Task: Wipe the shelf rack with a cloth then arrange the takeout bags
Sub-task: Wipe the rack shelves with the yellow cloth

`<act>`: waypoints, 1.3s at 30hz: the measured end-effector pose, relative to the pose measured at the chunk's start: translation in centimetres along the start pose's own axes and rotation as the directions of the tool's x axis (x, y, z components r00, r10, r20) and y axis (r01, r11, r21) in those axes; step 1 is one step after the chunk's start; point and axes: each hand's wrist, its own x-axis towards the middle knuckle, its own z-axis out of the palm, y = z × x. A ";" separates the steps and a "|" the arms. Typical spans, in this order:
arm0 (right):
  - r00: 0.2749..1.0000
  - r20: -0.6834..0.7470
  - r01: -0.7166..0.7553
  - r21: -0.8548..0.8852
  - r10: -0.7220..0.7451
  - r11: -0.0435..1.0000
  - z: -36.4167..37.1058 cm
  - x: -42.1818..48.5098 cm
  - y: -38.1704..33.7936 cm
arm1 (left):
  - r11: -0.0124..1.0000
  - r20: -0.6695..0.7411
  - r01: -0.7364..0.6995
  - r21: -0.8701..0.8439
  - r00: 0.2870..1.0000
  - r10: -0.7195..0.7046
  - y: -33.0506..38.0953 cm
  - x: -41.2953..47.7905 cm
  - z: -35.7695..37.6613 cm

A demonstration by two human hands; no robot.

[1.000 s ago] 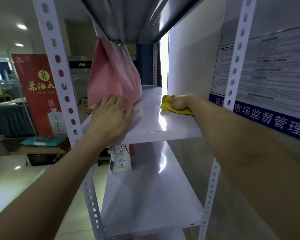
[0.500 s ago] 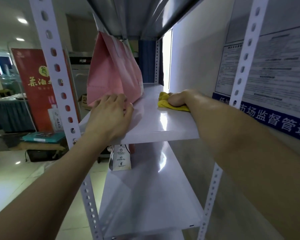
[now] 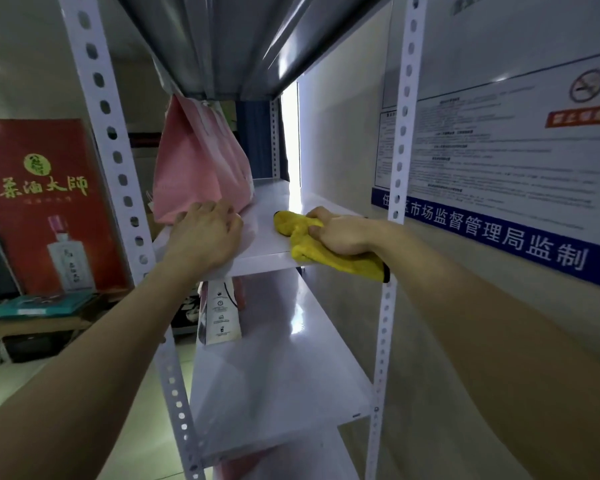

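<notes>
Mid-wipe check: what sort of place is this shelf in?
Likely a restaurant or food shop's pickup corner: a white shelf rack holds a pink takeout bag, a market-supervision notice with a no-smoking sign is on the wall, and a red liquor banner stands nearby.

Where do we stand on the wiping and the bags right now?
No shelf is provably finished. In hand: the right hand grips the yellow cloth at the front right edge of the shelf, while the left hand rests against the base of the pink bag. Left: arranging the pink bag and the white bag on the lower shelf.
</notes>
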 end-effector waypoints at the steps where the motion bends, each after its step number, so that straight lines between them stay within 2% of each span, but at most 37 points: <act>1: 1.000 0.003 0.003 -0.005 -0.003 1.000 -0.1 0.3 0.0 | 1.000 -0.006 -0.005 -0.006 1.000 0.005 -0.1 0.1 0.1; 10: 0.994 0.100 -0.035 -0.054 0.041 0.998 -2.1 10.3 0.9 | 0.998 -0.078 -0.057 -0.008 0.995 0.057 -0.4 0.0 0.4; 15: 0.984 0.128 -0.099 -0.185 0.124 0.978 -2.9 17.6 1.9 | 0.988 0.016 -0.057 0.142 0.998 0.055 -0.3 -0.3 -0.2; 18: 0.977 0.149 -0.121 -0.190 0.150 0.974 -3.1 19.4 1.9 | 0.999 -0.062 -0.012 0.052 0.998 0.015 -0.2 -0.3 0.1; 23: 0.977 0.169 -0.108 -0.145 0.133 0.983 -2.8 15.4 0.8 | 0.998 -0.171 -0.020 -0.051 0.985 0.011 -0.4 -0.2 0.7; 28: 0.989 0.129 -0.065 -0.042 0.070 0.997 -2.0 8.0 0.1 | 0.999 -0.193 -0.018 -0.043 0.981 0.009 -0.5 0.0 0.6; 31: 0.995 0.099 -0.017 0.022 0.015 1.000 -1.5 4.1 -0.1 | 0.998 -0.255 -0.033 -0.051 0.967 0.019 0.0 -0.1 0.0; 33: 0.996 0.086 -0.016 0.061 0.011 0.998 -1.3 2.5 -0.2 | 0.995 -0.327 -0.084 -0.061 0.943 0.060 0.4 -0.8 -0.6; 35: 0.998 0.058 -0.003 0.087 -0.002 0.996 -0.9 1.6 -0.4 | 0.979 -0.443 -0.173 -0.109 0.890 0.108 0.4 -2.4 -0.9; 37: 0.999 0.041 0.015 0.102 -0.019 0.995 -0.4 1.2 -1.0 | 0.959 -0.574 -0.276 -0.070 0.797 0.188 -0.3 -5.3 -0.8; 39: 0.998 0.032 0.058 0.114 -0.062 0.992 0.4 0.9 -2.5 | 0.948 -0.656 -0.317 0.041 0.707 0.265 -2.1 -8.6 0.3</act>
